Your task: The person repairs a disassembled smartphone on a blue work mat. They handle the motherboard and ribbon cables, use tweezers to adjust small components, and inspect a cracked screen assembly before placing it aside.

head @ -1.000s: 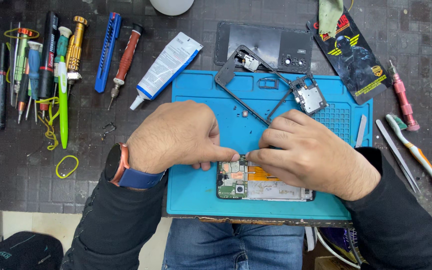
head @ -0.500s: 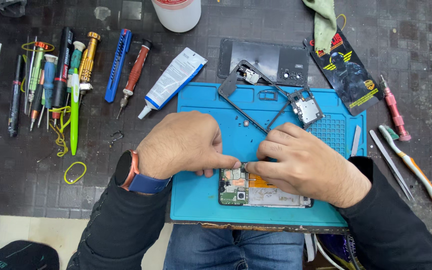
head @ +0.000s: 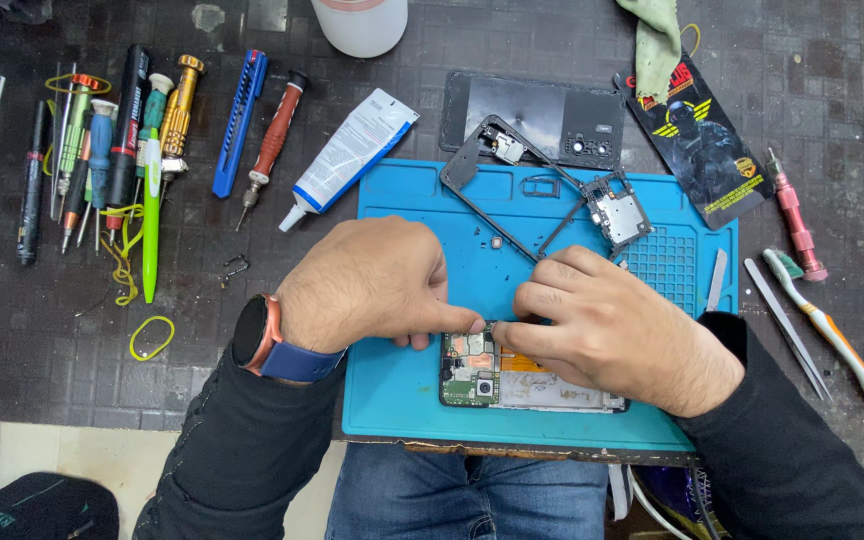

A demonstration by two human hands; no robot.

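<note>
An opened phone (head: 527,380) lies on the blue work mat (head: 402,400), its green circuit board and camera exposed. My left hand (head: 367,285) and my right hand (head: 612,335) meet over its top edge, fingertips pinched together on the board near the upper left corner. Whatever small part sits between the fingertips is hidden. A watch with a blue strap is on my left wrist. The phone's black inner frame (head: 542,195) with a small board lies at the mat's far edge.
Screwdrivers, pens and a green tool (head: 112,150) lie at the left. A glue tube (head: 352,145), a black back cover (head: 537,115), a dark packet (head: 697,135), a pink driver (head: 794,215), tweezers (head: 787,325), a toothbrush (head: 837,335) and a yellow rubber band (head: 152,337) surround the mat.
Both hands stay pinched over the phone's top edge, with only slight finger shifts. The camera view has drifted, so everything sits a little lower in frame.
</note>
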